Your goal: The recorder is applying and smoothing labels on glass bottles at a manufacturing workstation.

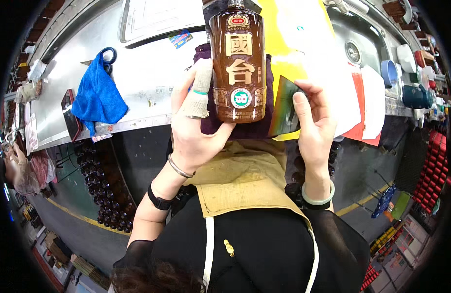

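Note:
A brown glass bottle (239, 73) with gold lettering and a round green-and-white emblem lies at the front edge of the bench, its base toward me. Beneath it is a dark purple cloth (250, 131). My left hand (198, 134) grips the bottle's lower left side, thumb at the base. A knitted off-white finger cover (202, 88) with a green band sits on one of its fingers. Just right of the bottle, my right hand (315, 119) pinches a dark, greenish, glossy flat piece (285, 108) between thumb and fingers. What that piece is, I cannot make out.
Left on the metal bench (147, 93) lie a blue cloth (101, 95) and scissors (107, 56). A white tray (159, 19) is at the back. Yellow sheeting (279, 29) and a sink (355, 49) are to the right. Dark bottles (105, 195) crowd the floor below left.

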A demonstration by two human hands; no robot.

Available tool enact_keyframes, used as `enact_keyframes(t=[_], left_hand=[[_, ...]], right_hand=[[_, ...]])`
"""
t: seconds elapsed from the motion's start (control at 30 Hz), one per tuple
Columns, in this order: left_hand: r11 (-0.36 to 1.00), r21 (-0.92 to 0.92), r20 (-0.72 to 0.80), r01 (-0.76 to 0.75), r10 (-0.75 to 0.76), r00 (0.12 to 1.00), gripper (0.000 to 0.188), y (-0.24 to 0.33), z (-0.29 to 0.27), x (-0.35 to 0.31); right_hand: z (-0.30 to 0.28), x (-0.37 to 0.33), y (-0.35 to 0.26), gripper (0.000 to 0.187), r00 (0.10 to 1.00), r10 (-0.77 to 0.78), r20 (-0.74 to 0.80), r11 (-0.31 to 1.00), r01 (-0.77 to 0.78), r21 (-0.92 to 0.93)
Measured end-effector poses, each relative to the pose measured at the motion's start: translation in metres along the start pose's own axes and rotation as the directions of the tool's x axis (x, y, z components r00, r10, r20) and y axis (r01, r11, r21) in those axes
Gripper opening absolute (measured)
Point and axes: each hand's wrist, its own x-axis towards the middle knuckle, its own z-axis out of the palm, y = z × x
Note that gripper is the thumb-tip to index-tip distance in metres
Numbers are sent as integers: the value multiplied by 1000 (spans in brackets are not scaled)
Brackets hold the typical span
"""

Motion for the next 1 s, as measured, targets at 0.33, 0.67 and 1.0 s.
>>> enact_keyframes(t=[0.33, 0.67, 1.0], left_hand=[[994, 106, -18, 30, -28, 999, 79, -16, 9, -30], [993, 84, -46, 79, -75, 996, 81, 6, 1, -12], [817, -508, 52, 272, -286, 957, 70, -1, 26, 1]], right_hand=[[-7, -1, 16, 21, 1000, -5, 12, 998, 6, -63], [-16, 4, 13, 23, 1000, -29, -3, 999, 29, -35], [-4, -1, 7, 21, 992, 24, 120, 1000, -22, -16]])
